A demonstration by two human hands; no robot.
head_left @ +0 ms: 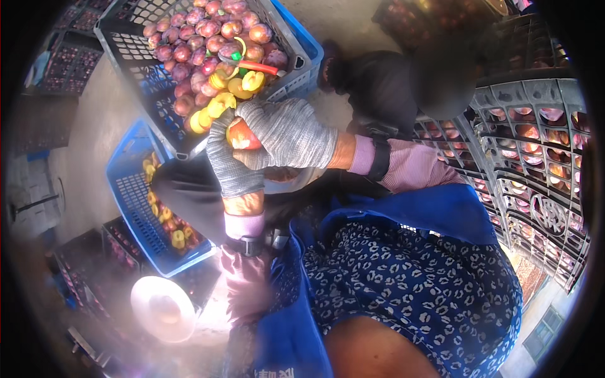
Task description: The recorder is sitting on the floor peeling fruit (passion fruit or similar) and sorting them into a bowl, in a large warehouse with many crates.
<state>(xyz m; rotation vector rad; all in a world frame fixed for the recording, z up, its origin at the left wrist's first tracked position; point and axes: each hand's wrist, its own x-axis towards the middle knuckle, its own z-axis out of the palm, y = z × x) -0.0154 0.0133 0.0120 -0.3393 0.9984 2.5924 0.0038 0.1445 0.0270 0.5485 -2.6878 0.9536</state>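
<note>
Both my hands wear grey knit gloves and meet around a red plum [244,135]. My left hand [231,165] grips it from the left, and my right hand [293,134] closes over it from the right; fingers partly hide the fruit. Just beyond them is a dark plastic crate [137,101] holding many whole purple-red plums [198,42]. Yellow cut plum halves [221,104] lie on the near side of that heap. A red-handled tool [257,67] with green and yellow parts rests on the plums, its working end unclear.
A blue basket [137,231] at lower left holds cut plums [178,238]. Black crates [534,156] of plums stand close on the right. Another blue crate [309,66] sits under or behind the dark one. A pale round object [163,309] appears at lower left.
</note>
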